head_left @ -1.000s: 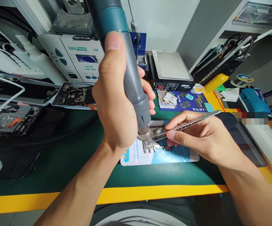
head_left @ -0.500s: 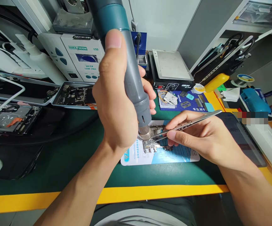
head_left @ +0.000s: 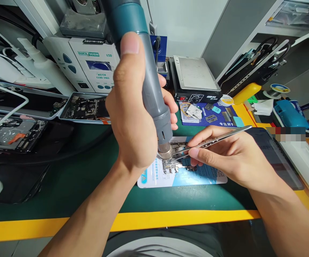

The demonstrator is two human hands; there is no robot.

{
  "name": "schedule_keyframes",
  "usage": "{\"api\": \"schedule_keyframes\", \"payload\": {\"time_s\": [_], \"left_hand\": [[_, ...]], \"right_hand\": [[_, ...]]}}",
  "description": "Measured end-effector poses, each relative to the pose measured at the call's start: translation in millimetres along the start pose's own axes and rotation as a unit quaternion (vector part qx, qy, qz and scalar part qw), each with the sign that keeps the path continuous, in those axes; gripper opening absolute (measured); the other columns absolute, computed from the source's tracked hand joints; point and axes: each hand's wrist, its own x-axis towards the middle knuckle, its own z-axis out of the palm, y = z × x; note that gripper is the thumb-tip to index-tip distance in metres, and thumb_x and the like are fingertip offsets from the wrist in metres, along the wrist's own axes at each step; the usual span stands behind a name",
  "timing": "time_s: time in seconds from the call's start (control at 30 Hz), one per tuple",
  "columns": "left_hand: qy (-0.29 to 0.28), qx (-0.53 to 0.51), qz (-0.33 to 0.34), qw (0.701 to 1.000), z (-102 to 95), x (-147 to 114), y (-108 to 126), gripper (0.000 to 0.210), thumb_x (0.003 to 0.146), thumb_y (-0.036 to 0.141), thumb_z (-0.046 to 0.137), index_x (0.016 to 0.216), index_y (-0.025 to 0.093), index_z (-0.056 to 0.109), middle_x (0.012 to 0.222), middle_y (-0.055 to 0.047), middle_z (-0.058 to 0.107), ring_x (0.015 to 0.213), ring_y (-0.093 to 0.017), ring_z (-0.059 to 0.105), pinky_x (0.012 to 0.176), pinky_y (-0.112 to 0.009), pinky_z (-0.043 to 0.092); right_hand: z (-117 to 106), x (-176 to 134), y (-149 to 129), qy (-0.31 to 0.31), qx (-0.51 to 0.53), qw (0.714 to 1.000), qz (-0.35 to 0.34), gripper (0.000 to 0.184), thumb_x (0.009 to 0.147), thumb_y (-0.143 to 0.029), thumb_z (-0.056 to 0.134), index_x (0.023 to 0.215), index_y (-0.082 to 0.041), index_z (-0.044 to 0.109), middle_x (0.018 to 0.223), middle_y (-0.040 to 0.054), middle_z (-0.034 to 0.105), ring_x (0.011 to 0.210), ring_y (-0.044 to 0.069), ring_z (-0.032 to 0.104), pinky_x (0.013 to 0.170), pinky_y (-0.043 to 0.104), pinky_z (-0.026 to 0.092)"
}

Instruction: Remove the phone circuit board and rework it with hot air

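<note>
My left hand (head_left: 133, 103) is wrapped round a grey and teal hot air gun (head_left: 154, 92), its thumb lying along the handle. The metal nozzle points down over a small circuit board (head_left: 178, 166), hiding part of it. In my right hand (head_left: 224, 153) I pinch silver tweezers (head_left: 215, 140); their tips reach onto the board beside the nozzle. Whether the tips grip any part is too small to tell. Under the board lies a white and blue printed card (head_left: 154, 180) on the green mat (head_left: 95, 185).
A white rework station (head_left: 95, 67) stands at the back left, a heating plate (head_left: 197, 78) at the back centre. Opened devices (head_left: 12, 132) lie at left, near a black hose (head_left: 63, 155). A blue card with small pieces (head_left: 210, 116) and a dark tablet (head_left: 272, 157) are at right.
Hardly anything differs. The view has shifted very slightly, while both hands keep their hold and the nozzle and tweezer tips stay over the board.
</note>
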Motion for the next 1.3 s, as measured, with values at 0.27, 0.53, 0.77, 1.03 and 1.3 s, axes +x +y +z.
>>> {"api": "schedule_keyframes", "payload": {"time_s": [0.27, 0.53, 0.77, 1.03, 1.3], "left_hand": [[0.010, 0.012, 0.001, 1.000, 2.2, -0.1, -1.0, 0.046, 0.088, 0.067, 0.054, 0.070, 0.025, 0.062, 0.055, -0.003, 0.058, 0.050, -0.021, 0.062, 0.042, -0.036, 0.048], [0.038, 0.030, -0.008, 0.999, 10.4, -1.9, 4.0, 0.049, 0.092, 0.065, 0.047, 0.067, 0.024, 0.058, 0.052, -0.003, 0.055, 0.048, -0.021, 0.060, 0.041, -0.037, 0.045], [0.072, 0.030, -0.018, 0.997, 15.8, -3.5, 7.3, 0.051, 0.092, 0.066, 0.047, 0.063, 0.024, 0.055, 0.049, -0.003, 0.051, 0.047, -0.020, 0.059, 0.040, -0.035, 0.042], [0.024, 0.021, -0.004, 0.999, 4.0, -1.3, 1.4, 0.056, 0.082, 0.080, 0.054, 0.070, 0.026, 0.059, 0.055, -0.003, 0.056, 0.053, -0.022, 0.062, 0.044, -0.037, 0.046], [0.064, 0.010, -0.010, 0.998, 12.8, -2.0, 2.4, 0.057, 0.085, 0.078, 0.053, 0.064, 0.025, 0.056, 0.051, -0.003, 0.052, 0.048, -0.020, 0.058, 0.041, -0.035, 0.042]], "right_hand": [[0.0, 0.2, -1.1, 0.008, -0.024, 1.000, -0.010, 0.010, 0.085, -0.033, 0.084, 0.080, -0.026, 0.079, 0.082, 0.0014, 0.077, 0.063, 0.012, 0.071, 0.053, 0.018, 0.057], [1.2, 1.6, -3.4, 0.009, -0.046, 0.999, -0.026, 0.021, 0.085, -0.030, 0.083, 0.065, -0.026, 0.079, 0.081, 0.0022, 0.077, 0.065, 0.013, 0.071, 0.053, 0.018, 0.057], [2.1, 2.4, -3.5, 0.009, -0.021, 1.000, -0.008, 0.018, 0.082, -0.032, 0.087, 0.067, -0.024, 0.081, 0.083, 0.0025, 0.077, 0.062, 0.012, 0.070, 0.053, 0.020, 0.057], [0.8, 1.3, -2.9, 0.010, -0.008, 1.000, -0.002, 0.023, 0.074, -0.040, 0.093, 0.063, -0.023, 0.080, 0.086, 0.0052, 0.076, 0.064, 0.015, 0.070, 0.053, 0.023, 0.059], [1.1, 1.8, 0.4, 0.002, 0.023, 1.000, 0.002, 0.015, 0.074, -0.034, 0.093, 0.071, -0.024, 0.082, 0.086, 0.0013, 0.075, 0.062, 0.012, 0.071, 0.055, 0.019, 0.059]]}}
